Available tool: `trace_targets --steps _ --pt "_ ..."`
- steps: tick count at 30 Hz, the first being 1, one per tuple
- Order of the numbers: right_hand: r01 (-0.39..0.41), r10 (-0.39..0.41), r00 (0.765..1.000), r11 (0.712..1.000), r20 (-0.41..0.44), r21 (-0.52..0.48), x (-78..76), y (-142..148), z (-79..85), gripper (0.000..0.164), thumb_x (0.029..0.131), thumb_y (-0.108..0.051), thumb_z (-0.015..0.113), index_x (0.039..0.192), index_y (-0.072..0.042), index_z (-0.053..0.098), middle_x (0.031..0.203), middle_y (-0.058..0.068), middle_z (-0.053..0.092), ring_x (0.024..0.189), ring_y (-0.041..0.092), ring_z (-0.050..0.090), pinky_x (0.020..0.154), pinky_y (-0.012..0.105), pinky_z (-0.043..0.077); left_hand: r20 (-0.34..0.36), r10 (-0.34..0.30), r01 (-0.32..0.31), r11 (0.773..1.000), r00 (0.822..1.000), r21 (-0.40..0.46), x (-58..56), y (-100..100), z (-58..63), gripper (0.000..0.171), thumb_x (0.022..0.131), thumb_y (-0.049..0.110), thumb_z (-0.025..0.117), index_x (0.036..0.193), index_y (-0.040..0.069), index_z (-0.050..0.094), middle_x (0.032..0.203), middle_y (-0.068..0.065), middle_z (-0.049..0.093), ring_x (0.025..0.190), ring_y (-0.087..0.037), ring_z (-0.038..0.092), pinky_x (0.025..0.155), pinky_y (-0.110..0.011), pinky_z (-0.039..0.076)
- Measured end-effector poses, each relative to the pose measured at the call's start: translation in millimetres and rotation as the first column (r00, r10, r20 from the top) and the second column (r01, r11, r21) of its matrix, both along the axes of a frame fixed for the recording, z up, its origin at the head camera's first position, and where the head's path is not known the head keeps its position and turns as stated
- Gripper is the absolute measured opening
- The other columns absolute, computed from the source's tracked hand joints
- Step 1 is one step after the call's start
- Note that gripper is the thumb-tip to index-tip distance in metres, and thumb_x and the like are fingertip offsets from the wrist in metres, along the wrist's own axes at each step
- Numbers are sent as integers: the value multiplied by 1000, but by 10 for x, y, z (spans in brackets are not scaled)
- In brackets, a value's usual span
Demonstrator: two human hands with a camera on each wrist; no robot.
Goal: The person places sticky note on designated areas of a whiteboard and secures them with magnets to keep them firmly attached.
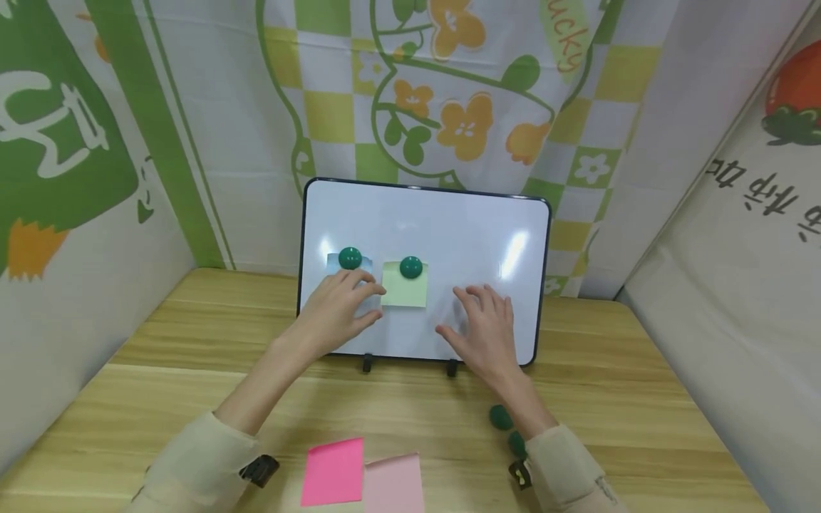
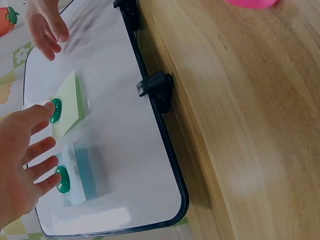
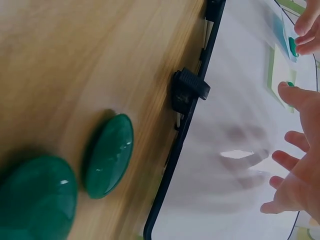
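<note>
A whiteboard (image 1: 410, 214) with a dark frame leans upright on small black stands. Two sticky notes hang on it: a blue one (image 2: 86, 172) at the left and a pale green one (image 1: 405, 293) beside it, each under a round green magnet (image 1: 411, 267). My left hand (image 1: 340, 306) hovers before the blue note, fingers loosely bent and holding nothing, partly hiding that note in the head view. To the right of the green note, my right hand (image 1: 484, 331) is held in front of bare board with fingers spread and nothing in them.
On the wooden table near me lie a bright pink sticky note (image 1: 333, 472) and a light pink one (image 1: 394, 484). Two more green magnets (image 3: 109, 156) rest on the table by my right forearm. Black stand clips (image 2: 156, 87) jut out from the board's lower edge. Printed curtains enclose the table.
</note>
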State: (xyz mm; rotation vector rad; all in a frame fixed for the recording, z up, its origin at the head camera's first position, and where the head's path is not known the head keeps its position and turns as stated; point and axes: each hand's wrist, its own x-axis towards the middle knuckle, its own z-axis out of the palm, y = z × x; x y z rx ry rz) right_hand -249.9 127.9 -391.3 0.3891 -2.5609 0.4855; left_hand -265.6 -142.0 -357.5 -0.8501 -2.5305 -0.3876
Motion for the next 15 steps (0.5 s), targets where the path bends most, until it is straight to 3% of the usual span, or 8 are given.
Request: trace_targets --steps 8,15 --pt "-33 36 999 996 30 -87 84 102 -33 67 80 -40 82 134 -8 59 133 16 56 130 37 46 108 56 34 16 -13 13 1000 1000 20 53 -17 -73 29 89 27 75 114 14 71 121 -7 65 115 -29 59 97 -47 49" --pt "-17 22 998 996 59 -92 140 194 -103 68 80 -40 82 134 -7 59 134 16 55 131 37 45 112 63 29 45 -23 23 1000 999 -3 110 -46 -173 26 89 26 75 112 15 72 114 -4 67 104 -25 60 87 -42 50"
